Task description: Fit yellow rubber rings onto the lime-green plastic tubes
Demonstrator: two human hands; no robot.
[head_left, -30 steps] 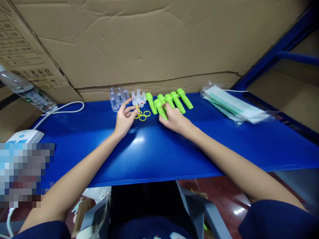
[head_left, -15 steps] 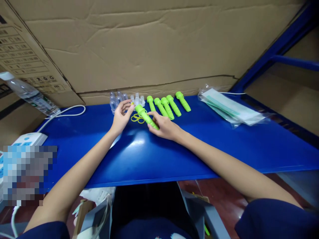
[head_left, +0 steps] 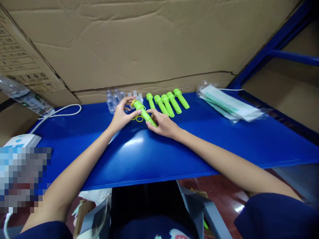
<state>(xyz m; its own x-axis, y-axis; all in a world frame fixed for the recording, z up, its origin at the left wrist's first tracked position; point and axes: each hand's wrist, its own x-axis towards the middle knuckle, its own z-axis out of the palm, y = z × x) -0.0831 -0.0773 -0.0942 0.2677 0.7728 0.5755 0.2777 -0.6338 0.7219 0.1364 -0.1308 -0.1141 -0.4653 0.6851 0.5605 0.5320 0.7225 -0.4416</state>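
My right hand (head_left: 163,125) grips the lower end of a green plastic tube (head_left: 144,113), held slanted above the blue table (head_left: 174,146). My left hand (head_left: 122,113) pinches a yellow ring (head_left: 134,103) at the tube's wide head. More yellow rings (head_left: 138,118) lie on the table under the tube. Several other green tubes (head_left: 167,102) lie in a row just to the right. Small clear bottles (head_left: 114,98) stand behind my left hand.
Cardboard sheets (head_left: 149,43) wall off the back of the table. A bag of packaged masks (head_left: 229,105) lies at the right. A water bottle (head_left: 23,96), a white cable (head_left: 62,113) and a white power strip (head_left: 20,141) sit at the left.
My right hand lifted one green tube out of the row and brought it left. My left hand picked a yellow ring off the table and brought it to the tube's head.
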